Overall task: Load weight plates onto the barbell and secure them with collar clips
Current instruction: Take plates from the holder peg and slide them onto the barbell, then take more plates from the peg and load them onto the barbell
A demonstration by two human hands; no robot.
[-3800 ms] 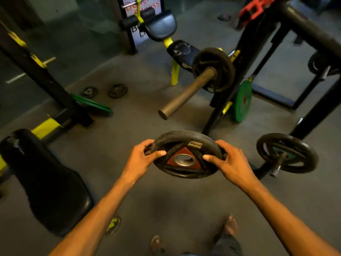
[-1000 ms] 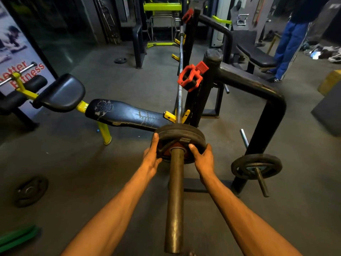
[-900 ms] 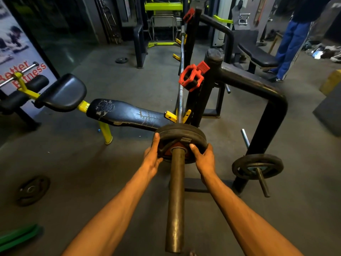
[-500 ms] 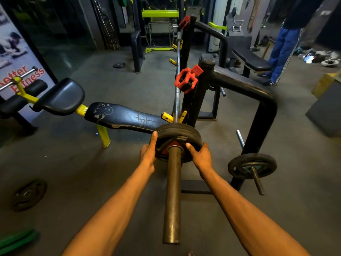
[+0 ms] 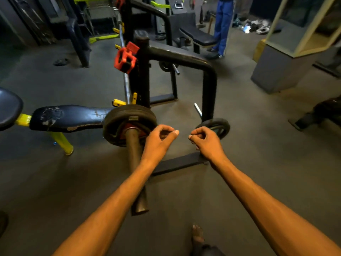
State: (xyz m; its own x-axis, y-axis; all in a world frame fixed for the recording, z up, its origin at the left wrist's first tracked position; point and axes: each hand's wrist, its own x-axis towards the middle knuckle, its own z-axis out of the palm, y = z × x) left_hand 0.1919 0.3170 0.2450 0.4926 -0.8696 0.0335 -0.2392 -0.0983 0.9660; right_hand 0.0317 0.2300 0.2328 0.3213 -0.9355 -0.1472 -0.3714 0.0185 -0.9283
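A black weight plate [image 5: 118, 119] with a red hub sits pushed far up the barbell sleeve [image 5: 135, 159], which points toward me. My left hand [image 5: 158, 140] hangs just right of the plate, fingers loosely curled, holding nothing. My right hand [image 5: 206, 140] floats further right, also curled and holding nothing, in front of a smaller black plate [image 5: 218, 125] on a storage peg. A red collar clip [image 5: 125, 59] hangs on the rack upright [image 5: 141, 74] above the bar.
A black padded bench [image 5: 68, 117] with yellow legs lies left of the barbell. The black rack frame [image 5: 208, 85] stands to the right. A loose plate [image 5: 60, 62] lies on the floor at far left. A person in blue trousers [image 5: 222, 26] stands at the back.
Both hands have let go of the plate and drawn back to the right. The plate stays seated on the sleeve. My view has swung to the right.
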